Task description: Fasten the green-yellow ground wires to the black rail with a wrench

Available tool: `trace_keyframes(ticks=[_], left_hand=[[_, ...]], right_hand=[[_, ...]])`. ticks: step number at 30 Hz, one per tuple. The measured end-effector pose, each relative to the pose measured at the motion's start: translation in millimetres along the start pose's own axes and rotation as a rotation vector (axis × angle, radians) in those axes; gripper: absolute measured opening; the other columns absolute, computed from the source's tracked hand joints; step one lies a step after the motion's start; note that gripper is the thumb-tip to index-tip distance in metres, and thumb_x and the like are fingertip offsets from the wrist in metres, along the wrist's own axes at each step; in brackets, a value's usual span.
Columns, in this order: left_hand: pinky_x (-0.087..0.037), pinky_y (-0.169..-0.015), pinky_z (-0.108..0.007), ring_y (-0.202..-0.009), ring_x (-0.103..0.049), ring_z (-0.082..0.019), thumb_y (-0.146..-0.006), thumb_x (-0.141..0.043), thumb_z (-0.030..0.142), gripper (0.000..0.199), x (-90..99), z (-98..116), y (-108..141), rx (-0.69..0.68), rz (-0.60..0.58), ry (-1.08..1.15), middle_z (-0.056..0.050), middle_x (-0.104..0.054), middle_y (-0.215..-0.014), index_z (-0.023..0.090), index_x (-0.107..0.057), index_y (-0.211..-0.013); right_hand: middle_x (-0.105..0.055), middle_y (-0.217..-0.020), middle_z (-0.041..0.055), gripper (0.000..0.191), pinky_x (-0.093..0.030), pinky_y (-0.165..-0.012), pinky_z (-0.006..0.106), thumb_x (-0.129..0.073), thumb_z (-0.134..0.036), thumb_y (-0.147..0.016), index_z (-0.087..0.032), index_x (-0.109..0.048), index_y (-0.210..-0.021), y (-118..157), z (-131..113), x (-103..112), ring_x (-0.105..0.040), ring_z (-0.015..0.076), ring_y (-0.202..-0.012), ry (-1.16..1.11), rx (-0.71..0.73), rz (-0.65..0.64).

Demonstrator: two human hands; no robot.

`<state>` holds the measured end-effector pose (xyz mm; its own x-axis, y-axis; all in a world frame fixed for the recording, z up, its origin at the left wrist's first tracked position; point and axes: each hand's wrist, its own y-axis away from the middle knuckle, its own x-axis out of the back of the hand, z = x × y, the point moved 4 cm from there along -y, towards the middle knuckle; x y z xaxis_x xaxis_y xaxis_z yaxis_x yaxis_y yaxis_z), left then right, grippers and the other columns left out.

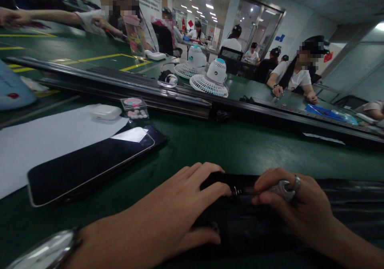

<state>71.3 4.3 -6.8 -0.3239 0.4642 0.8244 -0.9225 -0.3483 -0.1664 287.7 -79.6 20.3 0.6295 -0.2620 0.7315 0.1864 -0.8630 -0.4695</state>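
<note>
My left hand [177, 205] lies palm down over a dark black piece [246, 225] at the front of the green table, thumb and index finger spread apart. Its index fingertip is beside a tiny shiny metal part [235, 191]. In my right hand [306, 209], thumb and fingers close around a small screwdriver-like tool [283, 189] with a pale grey handle. The tool's thin end points left toward the metal part; whether they touch I cannot tell. The underside of both palms is hidden.
Left of my hands lie a phone [90, 165], white paper [54, 137], an earbud case [105, 112] and a small clear box [135, 109]. Long black strips [135, 89] cross the table beyond. Two white fans [211, 79], a tumbler [135, 37] and people at work are farther back.
</note>
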Motion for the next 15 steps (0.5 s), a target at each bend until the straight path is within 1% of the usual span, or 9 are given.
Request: trace_keyframes(ticks=[2, 4, 7, 9, 12, 14, 15], left_hand=[[-0.051, -0.106, -0.043, -0.13, -0.053, -0.03, -0.081, -0.087, 0.029, 0.059, -0.5, -0.3, 0.1, 0.003, -0.009, 0.001, -0.002, -0.047, -0.15, 0.035, -0.058, -0.132], [-0.051, -0.106, -0.043, -0.13, -0.053, -0.029, -0.081, -0.087, 0.03, 0.06, -0.2, 0.1, -0.1, 0.005, -0.011, -0.002, -0.002, -0.047, -0.149, 0.036, -0.058, -0.133], [-0.052, -0.104, -0.042, -0.127, -0.055, -0.029, -0.08, -0.088, 0.028, 0.059, 1.5, 2.0, -1.0, 0.007, -0.011, -0.007, -0.002, -0.048, -0.148, 0.034, -0.059, -0.131], [-0.052, -0.102, -0.041, -0.125, -0.056, -0.029, -0.079, -0.088, 0.026, 0.059, 2.9, 3.4, -1.4, 0.005, -0.015, -0.01, -0.002, -0.049, -0.146, 0.033, -0.059, -0.13], [-0.052, -0.102, -0.041, -0.125, -0.056, -0.029, -0.079, -0.087, 0.024, 0.059, 4.2, 4.3, -1.1, 0.0, -0.022, -0.012, -0.002, -0.049, -0.146, 0.033, -0.059, -0.13], [-0.051, -0.103, -0.041, -0.127, -0.055, -0.029, -0.08, -0.086, 0.022, 0.059, 3.9, 3.6, -0.6, 0.001, -0.032, -0.01, -0.001, -0.047, -0.147, 0.034, -0.058, -0.13], [-0.051, -0.104, -0.041, -0.127, -0.054, -0.028, -0.081, -0.085, 0.022, 0.058, 3.6, 3.2, -0.4, 0.003, -0.038, -0.007, 0.0, -0.047, -0.148, 0.035, -0.058, -0.131]], right_hand=[[-0.072, -0.076, -0.0049, 0.006, -0.052, -0.059, 0.021, -0.06, -0.03, -0.102, -0.025, -0.062, -0.099, 0.7, 1.0, -0.8, -0.07, 0.0093, -0.063, -0.005, 0.009, -0.011], [-0.07, -0.079, -0.0028, 0.006, -0.052, -0.065, 0.025, -0.056, -0.028, -0.104, -0.024, -0.061, -0.102, 1.6, 1.2, -2.6, -0.069, 0.0115, -0.071, -0.04, 0.036, -0.062], [-0.069, -0.086, 0.0024, 0.013, -0.053, -0.075, 0.033, -0.051, -0.03, -0.107, -0.021, -0.058, -0.102, 1.7, -2.9, -4.9, -0.068, 0.0164, -0.082, -0.111, 0.134, -0.152], [-0.069, -0.087, 0.0046, 0.015, -0.052, -0.077, 0.036, -0.051, -0.032, -0.107, -0.02, -0.058, -0.102, 0.8, -6.6, -4.4, -0.068, 0.0184, -0.085, -0.136, 0.192, -0.17], [-0.068, -0.086, 0.0042, 0.008, -0.053, -0.075, 0.036, -0.055, -0.026, -0.105, -0.019, -0.058, -0.102, 0.2, -8.3, -1.9, -0.068, 0.0187, -0.083, -0.132, 0.201, -0.151], [-0.067, -0.084, 0.0023, 0.002, -0.053, -0.073, 0.035, -0.058, -0.022, -0.102, -0.02, -0.059, -0.103, 1.9, -5.9, 0.5, -0.067, 0.0178, -0.081, -0.136, 0.162, -0.112], [-0.067, -0.084, 0.0012, 0.003, -0.053, -0.071, 0.033, -0.059, -0.021, -0.101, -0.021, -0.06, -0.104, 3.4, -3.8, 1.8, -0.067, 0.017, -0.08, -0.14, 0.128, -0.085]])
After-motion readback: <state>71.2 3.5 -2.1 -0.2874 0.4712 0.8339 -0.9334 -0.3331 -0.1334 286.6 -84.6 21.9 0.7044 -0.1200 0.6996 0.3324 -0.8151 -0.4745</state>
